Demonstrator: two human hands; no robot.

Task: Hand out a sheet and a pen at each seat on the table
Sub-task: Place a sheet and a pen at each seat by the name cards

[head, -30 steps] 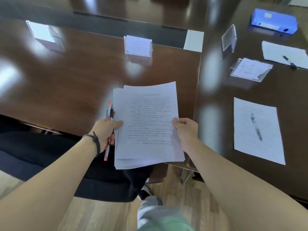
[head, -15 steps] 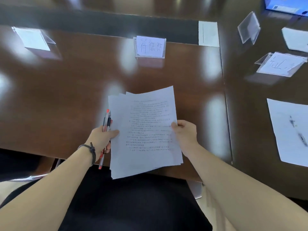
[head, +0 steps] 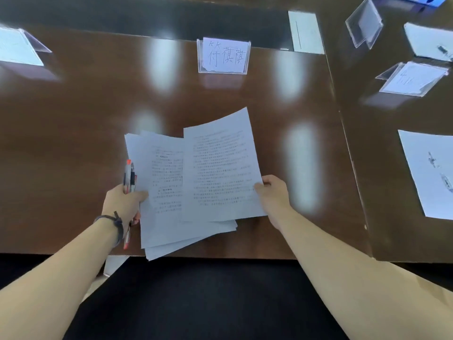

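White sheets with pens (head: 432, 174) already lay at right of frame. At the centre name card (head: 223, 55), the right hand (head: 272, 192) pinched the top sheet (head: 220, 168) while the left hand (head: 122, 201) gripped the stack (head: 157, 192) and pens (head: 129, 175); that seat's surface (head: 85, 123) and the left one seemed unserved.

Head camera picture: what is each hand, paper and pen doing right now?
left hand: grips stack and pens
right hand: pinches top sheet
top sheet: pulled rightward off stack
stack of sheets: held over table edge
pens: bundled upright
sheet at right seat: flat, pen on it
name card holder: standing
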